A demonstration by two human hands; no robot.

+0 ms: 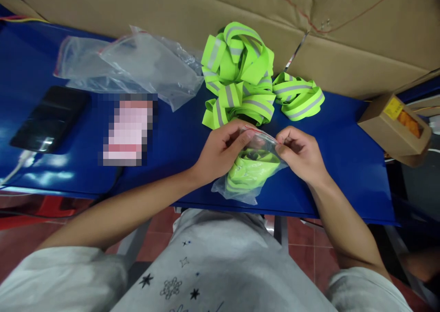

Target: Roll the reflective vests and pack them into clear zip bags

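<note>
A clear zip bag (237, 196) with a red seal line rests at the near edge of the blue table. Inside it lies a folded neon-yellow reflective strap (252, 171) with some dark part showing. My left hand (225, 145) pinches the bag's top edge at its left end, thumb on the seal. My right hand (302, 152) is closed on the right end of the same edge, thumb against the fingers. Just beyond my hands sits a heap of neon-yellow straps (240, 73) with grey reflective stripes. A smaller strap bundle (299, 95) lies to its right.
Several flat clear bags (147, 62) lie at the back left of the blue table (175, 140). A black phone (51, 118) with a white cable and a blurred-out pink-screened item (127, 128) are at left. A cardboard box (392, 124) stands at right; brown cardboard (172, 7) lines the back.
</note>
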